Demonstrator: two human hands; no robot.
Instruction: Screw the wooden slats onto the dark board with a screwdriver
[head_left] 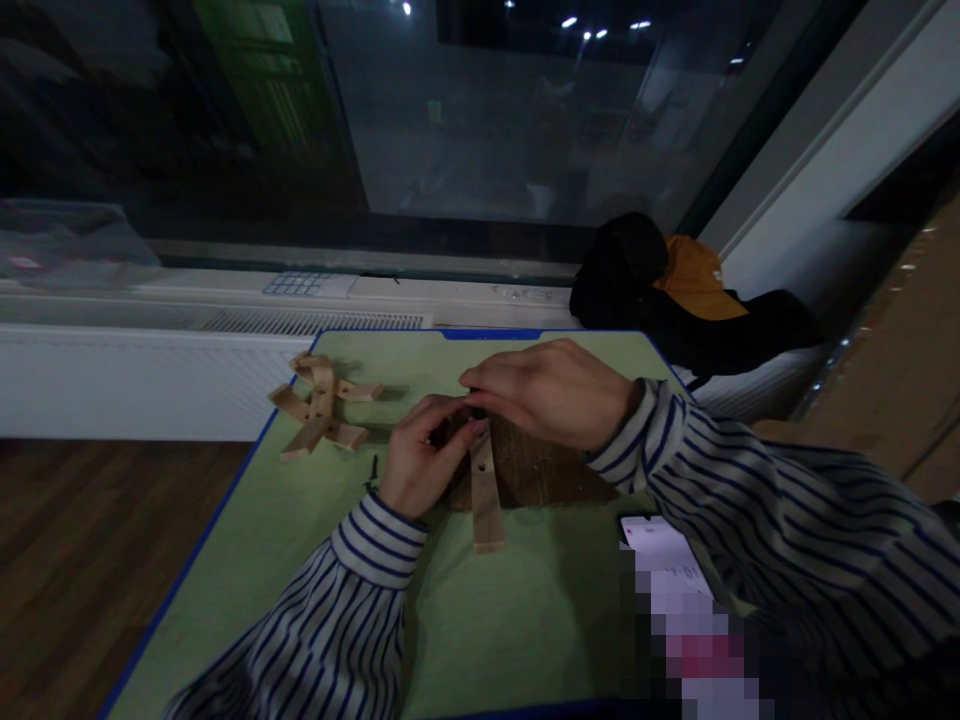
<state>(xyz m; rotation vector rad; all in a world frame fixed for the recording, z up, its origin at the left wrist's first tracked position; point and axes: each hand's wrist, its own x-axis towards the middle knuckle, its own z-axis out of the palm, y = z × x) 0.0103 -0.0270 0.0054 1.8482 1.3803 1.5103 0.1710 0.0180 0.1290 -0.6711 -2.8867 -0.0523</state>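
Note:
A pale wooden strip [487, 515] with drilled holes lies across a dark brown board [559, 475] on the table. My left hand [427, 455] is closed in a pinch at the strip's far end, its thumb and forefinger against it. Just above that end my right hand [555, 390] has its fingertips pressed together around a small dark piece [478, 405], mostly hidden and too small to name. Left of my left hand lie small dark screws [373, 470]. Farther left stands a joined wooden piece [321, 405] with several splayed arms and holes.
The green table [315, 570] has a blue rim. A lit phone [664, 550] lies on its right side by my right sleeve. Beyond the table are a white radiator [150, 375], a window sill, a black bundle [619, 265] and an orange cap [697, 275].

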